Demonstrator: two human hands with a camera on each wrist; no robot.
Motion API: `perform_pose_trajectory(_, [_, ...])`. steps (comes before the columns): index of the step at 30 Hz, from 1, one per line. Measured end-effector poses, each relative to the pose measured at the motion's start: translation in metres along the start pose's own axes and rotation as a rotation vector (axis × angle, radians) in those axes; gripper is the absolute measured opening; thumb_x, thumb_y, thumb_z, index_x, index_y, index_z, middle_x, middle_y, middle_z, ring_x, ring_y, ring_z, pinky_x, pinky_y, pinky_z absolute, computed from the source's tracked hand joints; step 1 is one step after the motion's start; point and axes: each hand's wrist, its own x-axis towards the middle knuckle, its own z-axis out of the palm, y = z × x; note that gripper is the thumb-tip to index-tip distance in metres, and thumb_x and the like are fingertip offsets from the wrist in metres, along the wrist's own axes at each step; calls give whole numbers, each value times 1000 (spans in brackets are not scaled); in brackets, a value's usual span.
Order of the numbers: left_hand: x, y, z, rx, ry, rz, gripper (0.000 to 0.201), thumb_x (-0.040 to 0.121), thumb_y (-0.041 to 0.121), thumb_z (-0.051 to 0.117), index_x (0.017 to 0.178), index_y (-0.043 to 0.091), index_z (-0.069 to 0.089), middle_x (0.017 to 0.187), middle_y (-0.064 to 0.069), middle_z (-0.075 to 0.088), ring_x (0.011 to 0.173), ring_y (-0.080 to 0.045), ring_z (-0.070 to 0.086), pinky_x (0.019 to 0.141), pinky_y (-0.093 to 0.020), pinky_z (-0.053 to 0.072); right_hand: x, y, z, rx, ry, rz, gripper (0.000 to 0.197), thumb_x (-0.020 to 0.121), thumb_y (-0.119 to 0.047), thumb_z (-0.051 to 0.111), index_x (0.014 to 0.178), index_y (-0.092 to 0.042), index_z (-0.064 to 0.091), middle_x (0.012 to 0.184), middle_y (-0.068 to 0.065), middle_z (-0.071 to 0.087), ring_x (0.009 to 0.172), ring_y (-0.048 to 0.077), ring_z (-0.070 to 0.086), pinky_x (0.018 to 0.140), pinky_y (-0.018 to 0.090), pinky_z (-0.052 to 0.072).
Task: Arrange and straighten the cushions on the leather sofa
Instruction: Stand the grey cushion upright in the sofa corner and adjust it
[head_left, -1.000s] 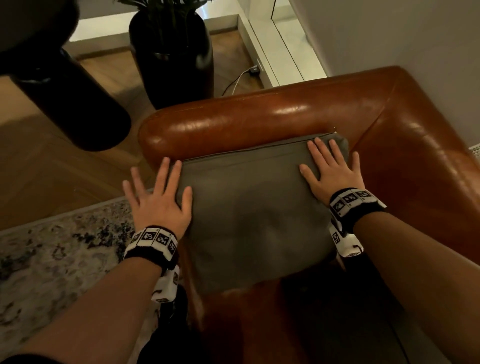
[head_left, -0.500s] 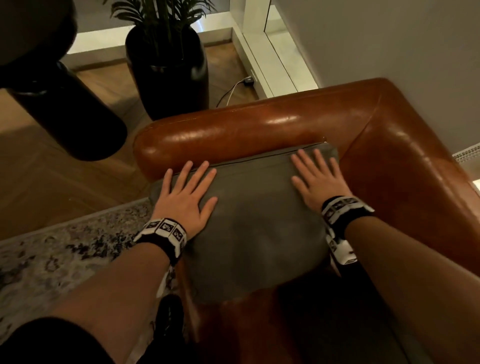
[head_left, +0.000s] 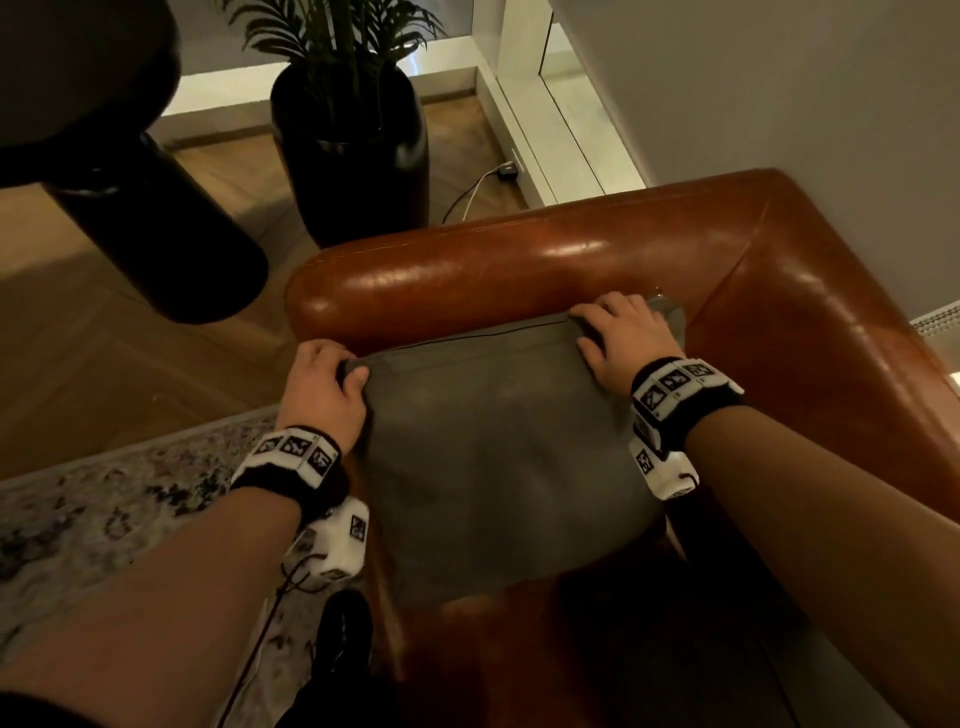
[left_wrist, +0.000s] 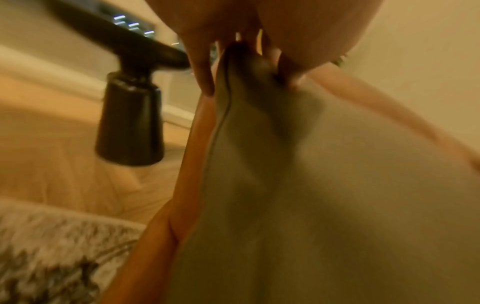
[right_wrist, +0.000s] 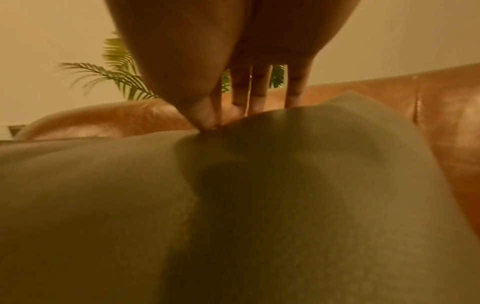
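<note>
A grey cushion (head_left: 498, 457) leans against the armrest of the brown leather sofa (head_left: 519, 270), in the sofa's corner. My left hand (head_left: 332, 371) grips the cushion's top left corner, fingers curled over the edge. My right hand (head_left: 618, 332) grips the top right corner, thumb on the front face. In the left wrist view the fingers (left_wrist: 205, 72) pinch the seamed corner of the cushion (left_wrist: 298, 205). The right wrist view has the thumb pressed into the cushion (right_wrist: 259, 195) and the fingers (right_wrist: 257, 90) behind its top edge.
A tall black planter (head_left: 353, 156) with a palm stands on the wood floor behind the armrest. A black round table pedestal (head_left: 156, 228) is at the left. A patterned rug (head_left: 104, 509) lies beside the sofa. A white wall (head_left: 805, 104) runs behind the sofa back.
Both hands lay flat on the cushion's front before. Now they have slid up to the top corners and curled round them. The view has shifted slightly downward.
</note>
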Motion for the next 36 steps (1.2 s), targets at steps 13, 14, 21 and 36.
perform_pose_trajectory(13, [-59,-22,25,-608,-44,-543,33,100,26,46,129,14,55,116,2,59,110,-19,53,96,-33,40,-38,64,21,807,165,701,34,99,-22,52,131,-14,60,124,9,64,105,19,58,87,26,40])
perform_pose_trajectory(14, [-56,-19,23,-557,-11,-569,25,98,24,50,117,11,59,103,0,62,102,-23,56,88,-32,41,-36,63,21,805,189,718,32,97,-21,56,126,-13,63,113,8,67,96,16,59,83,25,41])
perform_pose_trajectory(21, [-38,-39,11,-314,2,-539,13,95,19,54,94,7,58,86,-11,61,85,-33,58,73,-34,39,-28,72,4,661,364,859,16,85,-23,72,100,-19,72,79,-3,66,77,14,62,76,27,49])
perform_pose_trajectory(36, [-80,-29,52,-512,-92,-774,32,94,26,57,71,15,37,71,-8,47,77,-27,49,72,-33,34,-58,81,53,934,150,1043,18,73,-22,82,89,-27,75,89,-2,74,84,18,70,85,37,57])
